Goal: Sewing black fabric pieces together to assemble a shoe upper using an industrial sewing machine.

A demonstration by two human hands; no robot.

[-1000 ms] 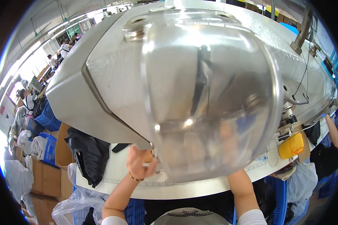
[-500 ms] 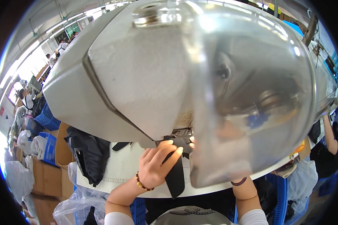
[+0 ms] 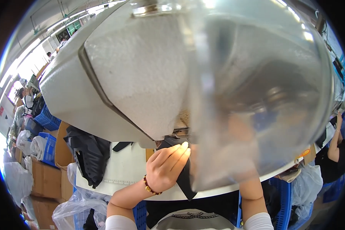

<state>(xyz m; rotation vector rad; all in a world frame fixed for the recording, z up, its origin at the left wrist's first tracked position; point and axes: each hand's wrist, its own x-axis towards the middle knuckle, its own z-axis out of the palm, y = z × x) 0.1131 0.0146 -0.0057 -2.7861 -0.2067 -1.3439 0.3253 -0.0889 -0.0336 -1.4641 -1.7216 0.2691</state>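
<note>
Flattening left grip [image 3: 166,167], unclenched, fingers lying closer together than a moment ago, onto black cloth [image 3: 185,183] beneath it, apparently steadying work; holding right grip [image 3: 242,130] behind clear cover [image 3: 283,96], too blurred for telling its state.

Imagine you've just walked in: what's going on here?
A person's left hand lies over a flat black piece beneath a grey machine. The right hand is only a blur behind a clear cover, so its grip is unclear. A black bundle lies at the left end of the white tabletop.
</note>
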